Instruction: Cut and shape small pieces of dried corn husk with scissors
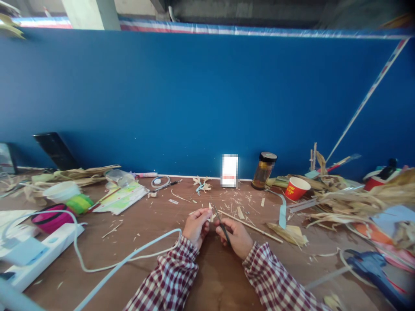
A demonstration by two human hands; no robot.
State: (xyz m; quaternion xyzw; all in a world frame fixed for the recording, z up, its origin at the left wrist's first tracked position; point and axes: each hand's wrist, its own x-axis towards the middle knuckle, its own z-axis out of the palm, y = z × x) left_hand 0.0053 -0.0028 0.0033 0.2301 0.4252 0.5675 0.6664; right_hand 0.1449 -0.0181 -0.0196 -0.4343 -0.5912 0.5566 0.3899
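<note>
Some bare surface [218,280] is lying open between your sleeves [171,270]. Beyond, your left hand [195,226] is pinching a pale scrap [210,214]; your right hand [239,235] is gripping a slim dark tool [223,230] just beside it. Farther, a red cup [296,190] is standing, contents unclear; a lidded jar [260,177] is showing brown contents before the blue panel [194,99], which is bounding the far edge.

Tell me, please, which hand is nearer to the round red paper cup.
Right. The right hand is in front and left of the red paper cup; the left hand is farther left of it.
</note>
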